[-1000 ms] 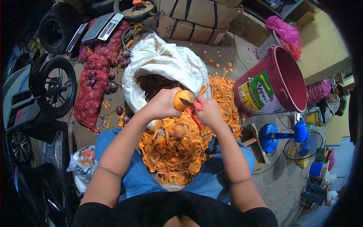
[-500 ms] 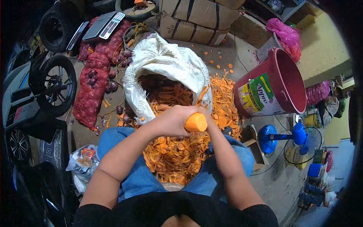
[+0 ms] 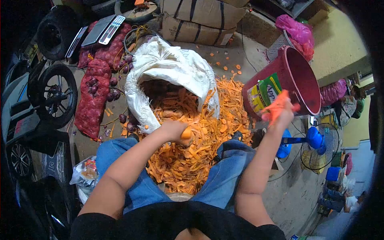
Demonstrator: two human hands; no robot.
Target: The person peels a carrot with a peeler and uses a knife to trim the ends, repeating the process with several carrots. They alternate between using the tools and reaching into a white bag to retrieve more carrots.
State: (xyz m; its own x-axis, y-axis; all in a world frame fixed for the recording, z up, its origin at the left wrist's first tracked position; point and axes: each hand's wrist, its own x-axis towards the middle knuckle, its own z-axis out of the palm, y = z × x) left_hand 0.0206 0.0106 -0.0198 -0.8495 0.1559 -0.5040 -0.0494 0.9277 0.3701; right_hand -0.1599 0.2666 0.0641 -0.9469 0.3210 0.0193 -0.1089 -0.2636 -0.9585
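My left hand (image 3: pixel 174 130) is closed around a carrot (image 3: pixel 186 133), whose cut orange end shows above the peel heap. Out to the right, my right hand (image 3: pixel 283 115) grips a blurred orange-red object (image 3: pixel 276 107) in front of the red bucket (image 3: pixel 303 82); motion smears its shape, so I cannot make out what it is. Between my knees lies a big heap of carrot peelings (image 3: pixel 180 164) with some round slices. A white woven sack (image 3: pixel 176 64) stands open behind the heap, with carrot pieces in its mouth.
Red net bags of onions (image 3: pixel 93 102) lie at the left, beside a motorbike wheel (image 3: pixel 58 96). Two scales (image 3: pixel 98 34) rest on the onion bags. Cardboard boxes (image 3: pixel 202 24) are at the back. A blue fan (image 3: pixel 316 140) stands at the right; a person (image 3: pixel 354 203) is beyond it.
My hands have parted. The right has swung out toward the bucket with the orange-red object; the left has moved slightly left, still around the carrot. The view has shifted slightly.
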